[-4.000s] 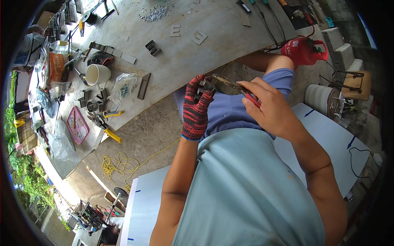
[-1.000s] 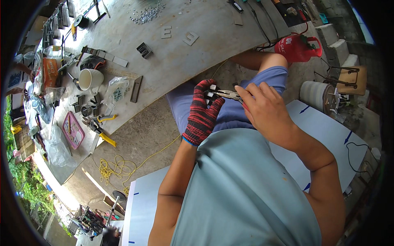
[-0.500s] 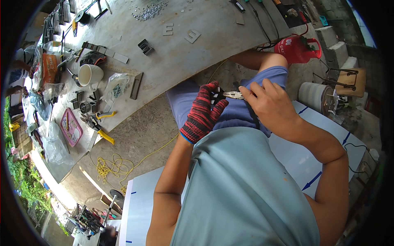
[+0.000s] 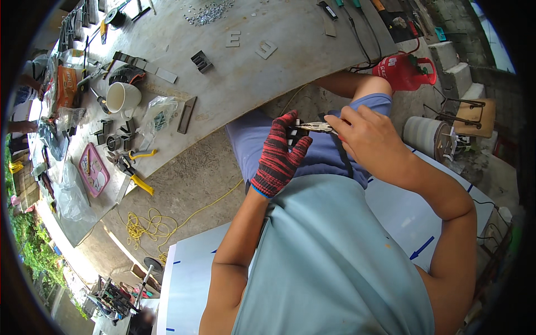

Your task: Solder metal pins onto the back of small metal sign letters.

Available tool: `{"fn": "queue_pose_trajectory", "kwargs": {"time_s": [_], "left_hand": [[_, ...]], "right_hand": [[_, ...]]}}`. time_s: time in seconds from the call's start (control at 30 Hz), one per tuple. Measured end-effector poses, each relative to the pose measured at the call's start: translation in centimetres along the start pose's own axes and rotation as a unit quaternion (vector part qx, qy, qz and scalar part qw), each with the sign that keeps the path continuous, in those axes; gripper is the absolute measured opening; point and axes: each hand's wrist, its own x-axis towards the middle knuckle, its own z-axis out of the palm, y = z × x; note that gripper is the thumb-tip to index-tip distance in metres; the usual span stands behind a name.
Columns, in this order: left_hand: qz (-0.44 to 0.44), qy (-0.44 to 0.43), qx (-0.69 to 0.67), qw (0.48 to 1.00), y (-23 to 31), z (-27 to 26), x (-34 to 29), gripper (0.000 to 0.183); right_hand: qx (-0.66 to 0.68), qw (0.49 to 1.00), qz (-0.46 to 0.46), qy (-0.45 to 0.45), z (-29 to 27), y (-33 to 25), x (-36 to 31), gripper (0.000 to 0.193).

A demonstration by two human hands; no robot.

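Note:
My left hand [image 4: 281, 156], in a red and black striped knit glove, is closed around a small dark metal piece [image 4: 294, 135], mostly covered by the fingers. My bare right hand [image 4: 365, 137] grips a silver pliers-like tool [image 4: 316, 127], whose handles are largely hidden in the palm. The tool's tip meets the small piece at the gloved fingers. Both hands are over my lap, just off the table edge. On the table lie flat metal letter shapes, one pale letter [image 4: 233, 38] and another [image 4: 266, 49], beside a dark standing metal letter [image 4: 201, 62].
The metal table [image 4: 223, 84] holds a white mug [image 4: 123, 98], yellow-handled snips [image 4: 134, 172], a pink tray [image 4: 94, 170], plastic bags and metal scraps. A red gas cylinder [image 4: 403, 71] stands right of the table. Yellow cord [image 4: 151, 226] coils on the floor. Another person's hand shows far left.
The tool in my right hand has shifted slightly up and left, and its tip lies more level across the metal piece. My left hand keeps its hold. The whole view has moved slightly.

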Motion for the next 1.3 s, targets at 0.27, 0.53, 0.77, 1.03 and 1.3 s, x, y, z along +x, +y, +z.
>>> {"fn": "queue_pose_trajectory", "kwargs": {"time_s": [0.27,0.53,0.77,1.03,1.3], "left_hand": [[0.016,0.059,0.000,0.998,0.1,0.6,1.1,0.077],[0.102,0.108,0.087,0.985,-0.8,1.7,1.2,0.081],[0.150,0.139,0.136,0.969,-0.5,1.9,1.6,0.078],[0.153,0.158,0.072,0.973,-0.9,2.3,1.5,0.064],[0.026,0.170,0.017,0.985,2.5,1.9,0.4,0.048]], "right_hand": [[0.294,0.945,0.123,-0.071,-0.3,1.2,-1.0,0.033],[0.386,0.900,0.176,-0.094,0.3,0.5,-0.8,0.033],[0.397,0.896,0.176,-0.091,0.4,0.3,-0.7,0.030],[0.432,0.870,0.203,-0.122,0.1,0.2,-0.3,0.028],[0.441,0.865,0.214,-0.106,-0.1,-0.4,-0.5,0.028]]}}
